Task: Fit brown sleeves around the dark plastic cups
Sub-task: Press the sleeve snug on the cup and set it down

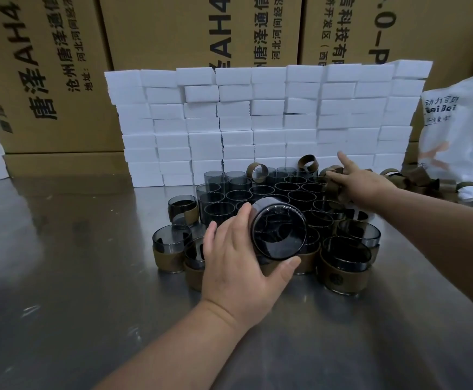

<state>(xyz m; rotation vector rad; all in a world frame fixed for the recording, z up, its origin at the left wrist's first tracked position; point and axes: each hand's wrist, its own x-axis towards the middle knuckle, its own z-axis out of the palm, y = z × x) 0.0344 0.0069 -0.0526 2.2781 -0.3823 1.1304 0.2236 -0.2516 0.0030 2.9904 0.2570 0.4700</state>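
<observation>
Hands are well apart: left hand (235, 266) is wrapped round a bare dark see-through plastic cup (278, 230), tipped mouth toward me above the shiny metal table (60, 263). Right hand (364, 182) is on the loose brown ring-shaped sleeves (415, 176) at the back; can't tell if it's pinched one. I'd grab just one, keep it round, and slide it on squarely from the base.

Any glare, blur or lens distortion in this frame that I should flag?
Head view: soft glare streaks on the steel table at left; wide-angle bowing tilts the cartons and white blocks toward the edges; the right hand looks slightly soft, while the left hand and its cup are sharp; lighting is even, shadows faint.
</observation>
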